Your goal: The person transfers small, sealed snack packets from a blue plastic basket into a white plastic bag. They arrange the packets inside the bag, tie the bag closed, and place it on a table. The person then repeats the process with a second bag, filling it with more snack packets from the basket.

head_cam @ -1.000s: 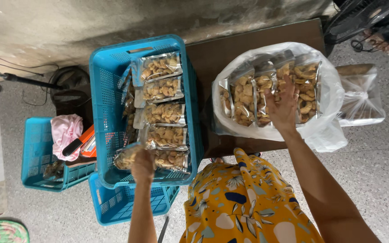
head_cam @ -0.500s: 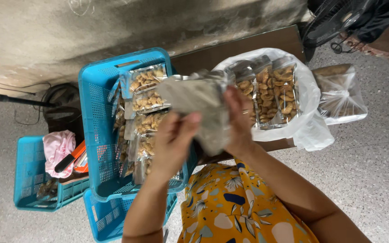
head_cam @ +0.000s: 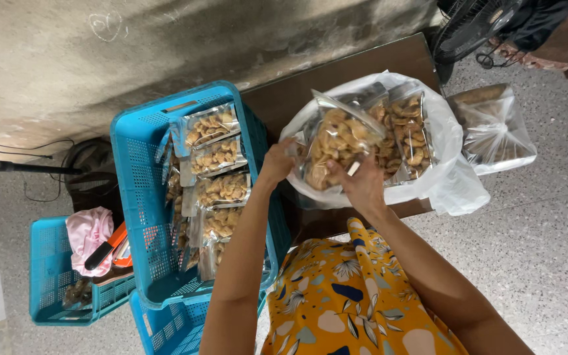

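Your left hand [head_cam: 276,163] and right hand [head_cam: 363,186] both gripping one snack pouch [head_cam: 336,141], over the white bag [head_cam: 451,141] on the table [head_cam: 277,98], blue crate [head_cam: 136,197] of pouches just left.

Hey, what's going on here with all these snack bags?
A person in a yellow floral top holds one clear snack packet with both hands, left hand and right hand, over a big white plastic bag holding more packets. Beside it, a blue crate holds a row of similar packets.
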